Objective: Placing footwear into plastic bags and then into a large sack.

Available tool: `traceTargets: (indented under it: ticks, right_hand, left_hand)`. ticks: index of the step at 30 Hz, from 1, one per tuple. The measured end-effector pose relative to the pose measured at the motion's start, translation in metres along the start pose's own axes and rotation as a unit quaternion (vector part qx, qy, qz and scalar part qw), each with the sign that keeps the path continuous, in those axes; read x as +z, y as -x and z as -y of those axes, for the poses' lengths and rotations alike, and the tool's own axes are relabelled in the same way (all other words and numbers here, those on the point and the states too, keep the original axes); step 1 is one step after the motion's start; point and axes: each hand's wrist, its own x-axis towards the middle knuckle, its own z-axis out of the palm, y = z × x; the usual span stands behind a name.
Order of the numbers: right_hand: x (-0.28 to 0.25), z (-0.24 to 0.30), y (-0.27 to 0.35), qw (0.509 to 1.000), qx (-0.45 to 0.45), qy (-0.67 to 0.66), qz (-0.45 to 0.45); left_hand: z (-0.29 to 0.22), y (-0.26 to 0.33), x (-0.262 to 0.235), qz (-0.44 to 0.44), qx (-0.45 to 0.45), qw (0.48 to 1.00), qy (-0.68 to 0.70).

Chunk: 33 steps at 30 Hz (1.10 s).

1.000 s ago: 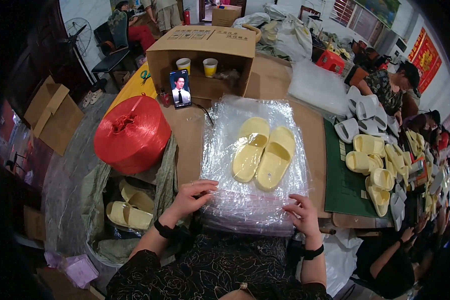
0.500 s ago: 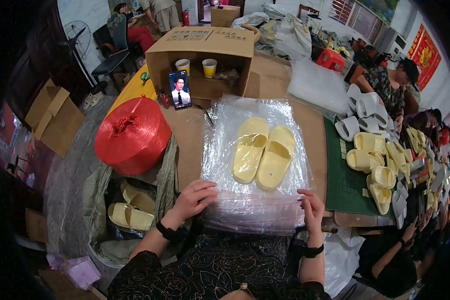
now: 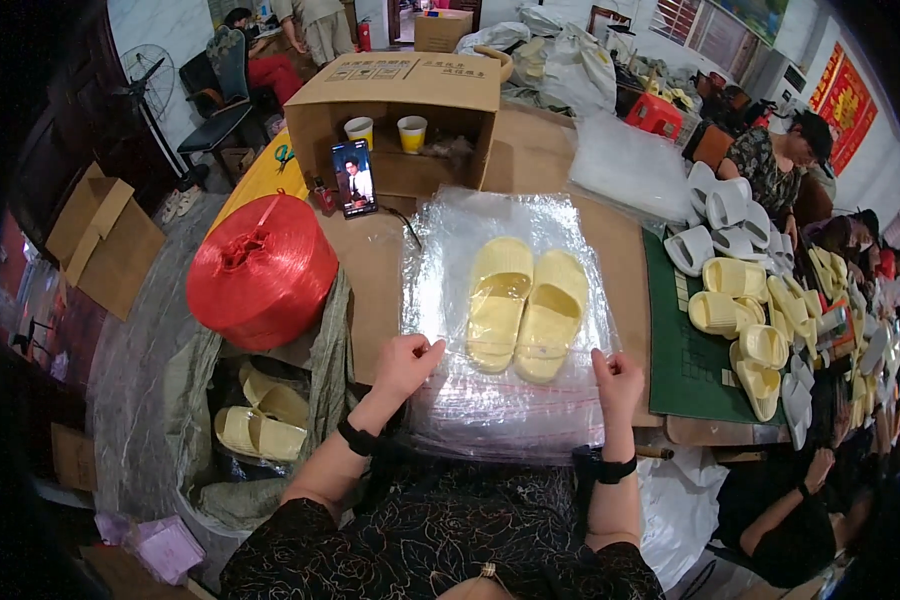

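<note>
A pair of pale yellow slippers (image 3: 553,315) lies side by side inside a clear plastic bag (image 3: 595,270), toes pointing away from me. The bag rests on a stack of more clear bags (image 3: 500,415). My left hand (image 3: 407,366) is closed in a pinch on the left end of the bag's near edge. At the right end of that edge, my right hand (image 3: 621,381) pinches it in the same way. Between my hands the edge is stretched straight across the slippers' heels.
A red twine roll (image 3: 260,270) stands at left, above a sack (image 3: 332,345) holding bagged slippers. Behind are a phone (image 3: 354,178) and an open carton (image 3: 400,85) with two cups. Slippers cover a green mat (image 3: 685,370) at right, where other people sit.
Both hands have closed on the bag's near edge and moved slightly away from me. That edge now crosses the slippers' heels, where before it lay nearer to me.
</note>
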Motion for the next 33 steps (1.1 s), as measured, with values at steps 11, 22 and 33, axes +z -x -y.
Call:
traceTargets:
  ticks: [11,22,33]
  right_hand:
    - [0.013,-0.001,0.011,0.988,-0.016,0.154,0.009]
    - [-0.003,0.059,0.021,0.966,-0.182,0.142,-0.113]
    - [0.050,0.014,0.020,0.987,-0.113,0.014,0.112]
  left_hand:
    - [-0.048,0.029,0.013,-0.187,0.386,0.861,-0.275]
    - [-0.003,0.008,0.045,0.117,0.330,0.889,-0.294]
    - [0.000,0.002,0.046,0.147,0.331,0.900,-0.242]
